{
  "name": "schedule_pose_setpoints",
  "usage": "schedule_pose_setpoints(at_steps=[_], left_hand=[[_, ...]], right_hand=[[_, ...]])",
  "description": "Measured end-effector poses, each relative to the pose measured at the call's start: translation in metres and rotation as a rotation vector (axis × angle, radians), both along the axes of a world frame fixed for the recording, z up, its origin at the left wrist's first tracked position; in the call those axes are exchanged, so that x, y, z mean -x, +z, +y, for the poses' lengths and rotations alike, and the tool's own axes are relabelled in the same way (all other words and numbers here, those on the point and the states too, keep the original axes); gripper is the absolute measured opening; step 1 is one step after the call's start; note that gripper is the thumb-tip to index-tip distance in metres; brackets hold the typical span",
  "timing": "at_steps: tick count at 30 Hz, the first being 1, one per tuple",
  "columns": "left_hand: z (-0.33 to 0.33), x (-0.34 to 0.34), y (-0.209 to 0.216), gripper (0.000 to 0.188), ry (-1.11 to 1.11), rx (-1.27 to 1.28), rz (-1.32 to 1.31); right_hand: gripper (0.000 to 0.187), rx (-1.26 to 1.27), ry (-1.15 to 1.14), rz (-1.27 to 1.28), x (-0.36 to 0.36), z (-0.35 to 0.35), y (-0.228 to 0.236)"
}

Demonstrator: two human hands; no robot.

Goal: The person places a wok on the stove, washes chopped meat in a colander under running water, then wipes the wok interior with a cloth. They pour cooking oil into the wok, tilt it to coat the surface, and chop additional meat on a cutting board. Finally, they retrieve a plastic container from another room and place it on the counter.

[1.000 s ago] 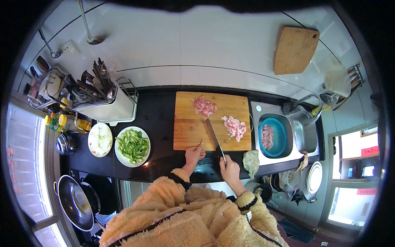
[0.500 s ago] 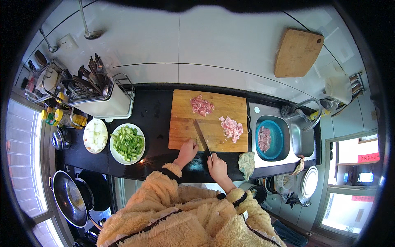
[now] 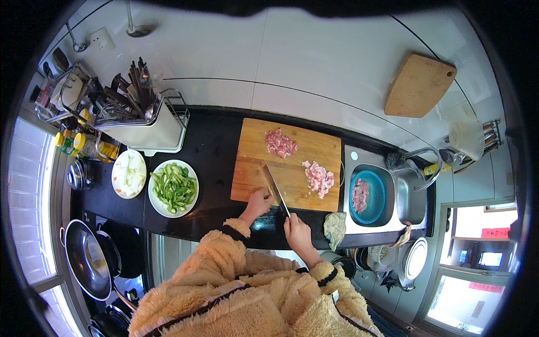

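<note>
My right hand [image 3: 298, 234] is wrapped round the handle of a kitchen knife [image 3: 275, 188], whose blade slants up and left over the front of a wooden cutting board [image 3: 255, 146]. Just left of the blade, at the board's front edge, my left hand [image 3: 259, 204] has its fingers curled together. Anything in those fingers is too small or hidden to make out. Farther back on the board lies a pile of reddish sliced meat [image 3: 280, 143]. A paler pile of sliced meat [image 3: 318, 180] sits on the board's right side.
Left of the board stand a plate of sliced green peppers [image 3: 173, 189] and a plate of white pieces [image 3: 129, 174]. A utensil holder [image 3: 143, 132] is behind them. On the right, a blue basin [image 3: 377, 211] with meat sits in the sink; a cloth [image 3: 334, 230] hangs at the counter edge.
The whole view has tilted slightly. My hands and the knife keep nearly the same place at the board's front edge, and the meat piles look unchanged.
</note>
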State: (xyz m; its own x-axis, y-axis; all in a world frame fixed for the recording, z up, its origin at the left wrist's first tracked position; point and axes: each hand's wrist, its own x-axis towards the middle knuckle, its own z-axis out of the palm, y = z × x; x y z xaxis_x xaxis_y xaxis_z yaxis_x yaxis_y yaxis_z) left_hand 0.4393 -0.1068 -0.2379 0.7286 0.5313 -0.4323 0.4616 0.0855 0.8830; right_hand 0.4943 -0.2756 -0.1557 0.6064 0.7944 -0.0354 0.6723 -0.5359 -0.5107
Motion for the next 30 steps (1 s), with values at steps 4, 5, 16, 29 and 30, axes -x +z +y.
schedule_pose_setpoints(at_steps=[4, 5, 16, 29, 30], left_hand=[[-0.004, 0.000, -0.003, 0.022, 0.027, -0.019, 0.010], [-0.004, 0.000, -0.003, 0.023, 0.033, -0.024, 0.010], [-0.006, -0.001, -0.001, 0.024, 0.083, -0.010, -0.013], [-0.005, 0.000, -0.002, 0.020, 0.116, 0.052, -0.033], [-0.005, 0.000, -0.002, 0.020, 0.115, 0.070, -0.032]], right_hand=[[0.014, 0.009, 0.035, -0.027, 0.003, -0.005, 0.006], [0.014, 0.006, 0.037, -0.021, 0.003, -0.005, 0.007], [0.014, 0.036, 0.049, -0.006, 0.000, -0.002, 0.007], [0.013, 0.133, 0.123, -0.074, 0.002, 0.010, 0.004], [0.013, 0.150, 0.123, -0.071, 0.002, 0.011, 0.002]])
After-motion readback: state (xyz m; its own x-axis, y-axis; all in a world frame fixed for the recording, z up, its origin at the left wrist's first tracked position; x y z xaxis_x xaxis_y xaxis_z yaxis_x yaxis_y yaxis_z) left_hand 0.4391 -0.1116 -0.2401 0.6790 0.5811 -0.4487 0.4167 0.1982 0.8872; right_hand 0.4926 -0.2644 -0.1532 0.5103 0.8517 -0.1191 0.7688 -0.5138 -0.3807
